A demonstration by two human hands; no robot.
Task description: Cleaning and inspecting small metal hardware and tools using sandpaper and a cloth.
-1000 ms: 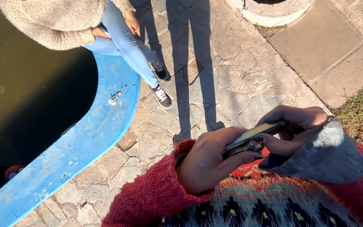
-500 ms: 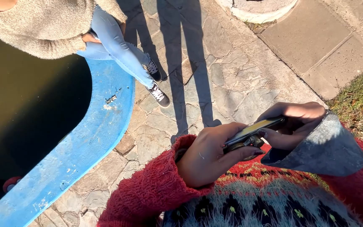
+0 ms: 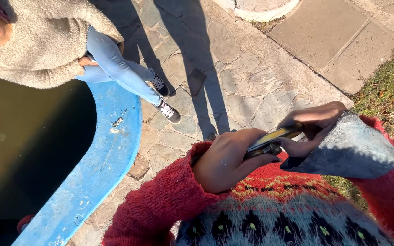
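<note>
We hold a phone (image 3: 273, 137) between both hands, close in front of the chest. Our left hand (image 3: 226, 159) curls around its near end, fingers wrapped over the edge and thumb on top; our right hand (image 3: 313, 125) closes on the far end, fingertips bent down onto its face, a grey cuff (image 3: 349, 150) folded back over the red sleeve (image 3: 160, 205). Both hands are pinching it rather than spread.

The likely trouble, as we judge it — the grip is all on the ends, and the stone paving (image 3: 233, 77) lies straight below, with the blue rim (image 3: 101, 168) and the dark water (image 3: 28, 150) off to the left. A slip of either thumb could send the phone down onto stone.

The phone is seen nearly edge-on: a thin slab, yellowish along the lit side, darker beneath, tilted up toward the right. Its screen we cannot read.

Beyond, another person sits on the rim in a beige jumper (image 3: 42, 50), pale jeans and dark trainers (image 3: 168, 111).
</note>
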